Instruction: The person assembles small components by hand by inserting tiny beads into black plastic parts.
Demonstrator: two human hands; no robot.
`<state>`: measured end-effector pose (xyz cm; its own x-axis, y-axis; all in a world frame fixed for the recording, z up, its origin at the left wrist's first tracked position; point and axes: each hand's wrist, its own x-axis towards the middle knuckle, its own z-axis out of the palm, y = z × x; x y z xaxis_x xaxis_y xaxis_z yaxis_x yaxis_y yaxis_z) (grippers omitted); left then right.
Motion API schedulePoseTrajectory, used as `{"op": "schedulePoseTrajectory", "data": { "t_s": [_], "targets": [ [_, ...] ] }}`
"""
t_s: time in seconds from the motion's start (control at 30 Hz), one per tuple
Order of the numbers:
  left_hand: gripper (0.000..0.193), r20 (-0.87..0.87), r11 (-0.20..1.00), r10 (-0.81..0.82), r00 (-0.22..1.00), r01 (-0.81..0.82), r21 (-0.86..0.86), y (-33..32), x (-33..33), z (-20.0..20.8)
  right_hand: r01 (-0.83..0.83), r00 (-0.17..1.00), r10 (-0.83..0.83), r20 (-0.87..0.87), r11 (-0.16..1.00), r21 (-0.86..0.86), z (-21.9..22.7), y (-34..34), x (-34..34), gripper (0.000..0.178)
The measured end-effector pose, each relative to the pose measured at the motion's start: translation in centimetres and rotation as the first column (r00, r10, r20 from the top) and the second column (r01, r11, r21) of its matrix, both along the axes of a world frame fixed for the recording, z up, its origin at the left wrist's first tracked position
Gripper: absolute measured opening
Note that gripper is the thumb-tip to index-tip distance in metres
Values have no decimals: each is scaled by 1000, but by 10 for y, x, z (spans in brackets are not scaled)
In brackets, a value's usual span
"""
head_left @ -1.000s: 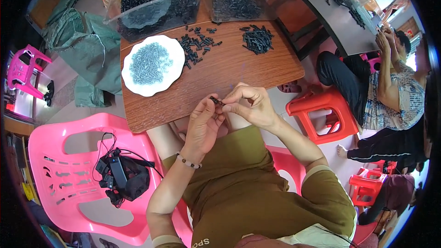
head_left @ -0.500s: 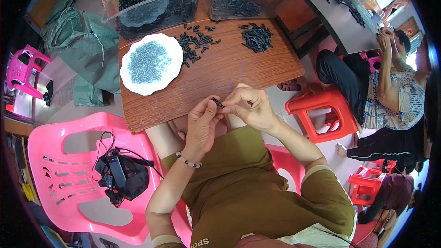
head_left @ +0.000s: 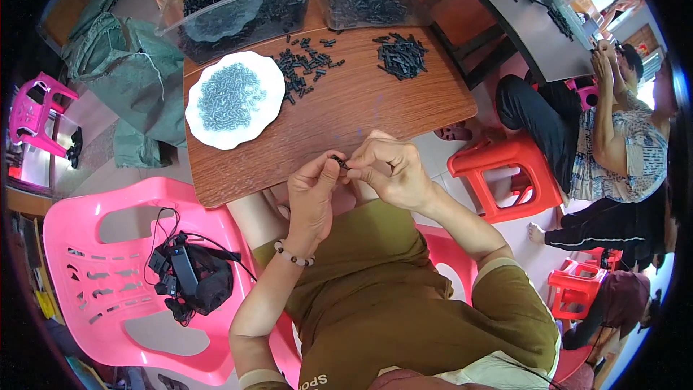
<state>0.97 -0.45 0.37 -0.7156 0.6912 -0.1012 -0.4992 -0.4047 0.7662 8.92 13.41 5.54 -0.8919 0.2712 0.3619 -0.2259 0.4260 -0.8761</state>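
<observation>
Black piece (head_left: 339, 162) between fingertips of left hand (head_left: 312, 191), right hand (head_left: 393, 172).

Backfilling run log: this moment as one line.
left grip: holding small black part; right grip: at same part; wood-grain table: white scalloped plate of clear pieces, loose black parts

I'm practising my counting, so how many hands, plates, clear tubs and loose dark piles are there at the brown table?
Hands, left hand and right hand: 2
White plate: 1
Clear tubs, left tub and right tub: 2
Dark piles, scattered pile and tighter heap: 2
Total: 7
The dark work in the hands is too small to count.
</observation>
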Motion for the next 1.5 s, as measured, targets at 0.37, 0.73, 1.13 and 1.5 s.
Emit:
{"op": "schedulePoseTrajectory", "data": {
  "t_s": [0.37, 0.73, 1.13, 1.5],
  "targets": [
    [27, 397, 968, -241, 885, 187, 170, 3, -3, 3, -5, 998, 8, -65, 999, 52, -3, 3, 0, 11],
    [23, 270, 977, -150, 951, 100, 189, 2, -3, -3, 17, 999, -14, -52, 998, 57, -8, 4, 0, 10],
    [23, 280, 982, -120, 953, 73, 174, 5, 5, -8, 34, 999, -34, -29, 999, 6, -12, 0, 4, 12],
    [22, 335, 983, -115, 935, 59, 175, 6, 9, -12, 60, 993, -56, -106, 998, 32, -19, -2, 3, 12]
  ]
}}
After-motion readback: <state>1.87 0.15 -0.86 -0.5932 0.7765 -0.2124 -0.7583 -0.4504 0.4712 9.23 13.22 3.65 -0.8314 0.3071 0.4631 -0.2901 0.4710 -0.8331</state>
